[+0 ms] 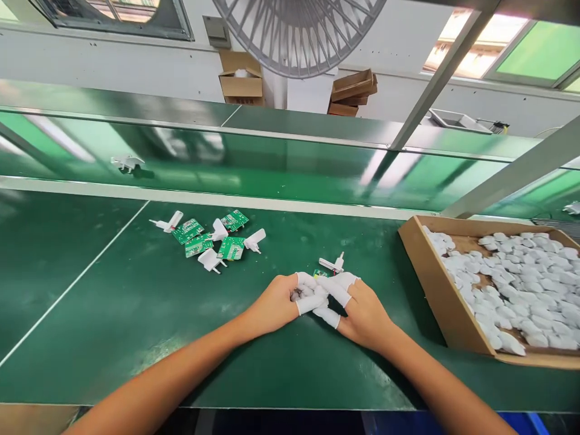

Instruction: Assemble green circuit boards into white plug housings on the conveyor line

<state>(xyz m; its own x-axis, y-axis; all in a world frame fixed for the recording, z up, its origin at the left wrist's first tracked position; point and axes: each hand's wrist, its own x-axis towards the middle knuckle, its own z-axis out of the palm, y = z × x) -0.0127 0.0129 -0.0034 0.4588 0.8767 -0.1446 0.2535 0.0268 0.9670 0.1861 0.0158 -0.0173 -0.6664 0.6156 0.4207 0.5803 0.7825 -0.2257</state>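
My left hand (277,301) and my right hand (357,311) meet at the middle of the green bench, fingertips in white cots. Both are closed together round a small part whose green circuit-board corner (321,273) shows between the fingers. A white plug piece with metal pins (332,263) lies just beyond my fingers. Farther left lies a heap of small green circuit boards (198,237) mixed with white plug pieces (211,260).
A cardboard tray (430,284) full of several white plug shells stands at the right. Beyond the bench runs a green conveyor belt (272,163) carrying a white part (127,162). Slanted metal posts (512,175) rise at the right. Cardboard boxes (241,81) and a fan stand behind.
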